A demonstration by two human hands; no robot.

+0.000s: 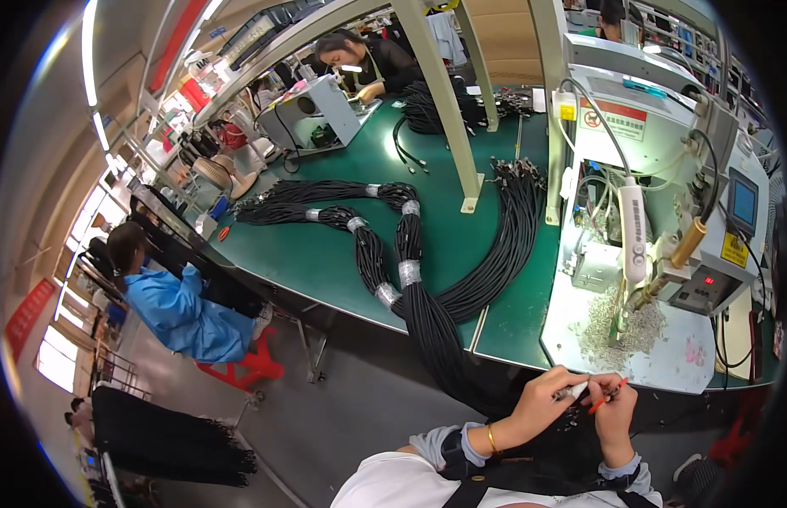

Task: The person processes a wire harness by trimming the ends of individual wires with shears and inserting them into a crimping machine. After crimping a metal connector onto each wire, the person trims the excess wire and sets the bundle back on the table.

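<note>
My left hand [546, 405] is closed, fingers pinched together at the near edge of the bench, below the machine's metal plate. Something small and whitish [571, 391] shows at its fingertips; I cannot tell what it is. Just beside it, almost touching, my right hand [615, 415] is closed around a slim red thing [608, 396], perhaps a tool handle. Small dark and shiny cable ends [573, 415] hang below the hands. A thick bundle of black cables [440, 339] droops over the bench edge left of my hands.
A bench machine [707, 262] with a brass-coloured nozzle stands at right, small metallic bits [622, 326] scattered on its pale plate [571, 347]. More taped cable bundles [368, 254] lie on the green table [300, 271]. A metal post [444, 110] rises from it. Two people sit further off.
</note>
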